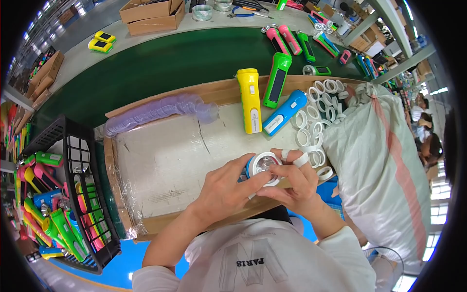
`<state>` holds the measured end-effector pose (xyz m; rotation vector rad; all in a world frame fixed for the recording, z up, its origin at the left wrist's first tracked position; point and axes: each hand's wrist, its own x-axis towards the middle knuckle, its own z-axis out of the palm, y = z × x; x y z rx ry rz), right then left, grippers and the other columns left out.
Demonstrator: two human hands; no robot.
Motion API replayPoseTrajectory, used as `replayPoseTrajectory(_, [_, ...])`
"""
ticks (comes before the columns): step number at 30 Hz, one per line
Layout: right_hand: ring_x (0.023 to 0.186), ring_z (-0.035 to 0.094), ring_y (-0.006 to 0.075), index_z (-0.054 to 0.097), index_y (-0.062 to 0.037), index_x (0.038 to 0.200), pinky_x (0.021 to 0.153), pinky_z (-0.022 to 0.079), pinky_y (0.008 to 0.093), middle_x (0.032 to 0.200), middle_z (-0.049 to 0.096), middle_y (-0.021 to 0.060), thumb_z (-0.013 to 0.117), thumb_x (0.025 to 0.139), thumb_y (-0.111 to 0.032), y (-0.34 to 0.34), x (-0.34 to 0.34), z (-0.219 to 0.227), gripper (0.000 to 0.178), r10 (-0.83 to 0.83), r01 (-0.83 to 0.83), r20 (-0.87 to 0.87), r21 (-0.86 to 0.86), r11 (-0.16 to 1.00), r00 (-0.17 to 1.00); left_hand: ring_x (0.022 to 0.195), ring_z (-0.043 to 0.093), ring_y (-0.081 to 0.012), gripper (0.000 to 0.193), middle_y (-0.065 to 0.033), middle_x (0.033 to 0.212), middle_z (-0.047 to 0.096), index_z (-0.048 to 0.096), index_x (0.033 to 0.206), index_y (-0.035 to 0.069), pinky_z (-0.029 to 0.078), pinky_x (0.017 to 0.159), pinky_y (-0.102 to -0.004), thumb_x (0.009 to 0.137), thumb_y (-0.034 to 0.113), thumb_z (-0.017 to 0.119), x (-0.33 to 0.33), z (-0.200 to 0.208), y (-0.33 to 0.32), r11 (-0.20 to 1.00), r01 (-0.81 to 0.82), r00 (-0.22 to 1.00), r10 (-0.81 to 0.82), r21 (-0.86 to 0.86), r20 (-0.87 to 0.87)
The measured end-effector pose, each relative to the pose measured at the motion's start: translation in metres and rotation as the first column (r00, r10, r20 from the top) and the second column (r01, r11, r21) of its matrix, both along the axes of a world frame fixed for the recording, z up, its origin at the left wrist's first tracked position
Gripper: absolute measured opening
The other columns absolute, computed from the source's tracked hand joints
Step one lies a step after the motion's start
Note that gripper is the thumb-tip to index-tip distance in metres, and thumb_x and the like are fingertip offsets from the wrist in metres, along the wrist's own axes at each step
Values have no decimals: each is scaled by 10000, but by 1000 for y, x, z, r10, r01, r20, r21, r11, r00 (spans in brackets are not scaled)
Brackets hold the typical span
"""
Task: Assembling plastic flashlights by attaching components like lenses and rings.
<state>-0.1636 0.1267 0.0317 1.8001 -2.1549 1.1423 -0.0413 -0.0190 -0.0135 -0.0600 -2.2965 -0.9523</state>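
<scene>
My left hand (pixel 223 185) is closed round a blue flashlight (pixel 249 167), its lens end turned up toward me. A white ring (pixel 263 183) sits round the shiny reflector at that end. The left thumb lies across the front of the ring. From the other side my right hand (pixel 299 185) grips the ring's edge, its fingers bent against it. White wraps cover two right fingertips. Most of the flashlight's body is hidden by my left hand. Beyond my hands lie a yellow flashlight (pixel 249 102), another blue flashlight (pixel 285 113) and a green flashlight (pixel 278 80).
Loose white rings (pixel 316 119) spill from a white woven sack (pixel 377 160) at the right. A black crate (pixel 73 146) of colourful flashlights stands left. Stacked clear lens discs (pixel 160 112) line the cardboard tray's (pixel 165 160) far edge. Behind runs a green belt (pixel 160 63).
</scene>
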Motion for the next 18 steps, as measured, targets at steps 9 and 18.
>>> replayPoseTrajectory(9, [802, 629, 311, 490, -67, 1316, 705, 547, 403, 1067, 542, 189, 743, 800, -154, -13, -19, 73, 581, 195, -207, 91, 648, 733, 977, 967, 662, -349, 309, -268, 1134, 585, 629, 1106, 183, 576, 740, -372, 803, 141, 666, 1, 10, 11, 998, 27, 997, -23, -51, 77])
replayPoseTrajectory(18, [728, 641, 278, 508, -36, 1302, 548, 526, 363, 995, 578, 177, 775, 756, -321, -9, -19, 67, 671, 210, -15, -181, 724, 689, 961, 949, 667, -350, 328, -272, 1095, 584, 605, 1144, 195, 576, 732, -376, 823, 161, 667, -1, 6, 10, 998, -5, 999, 7, -65, 31])
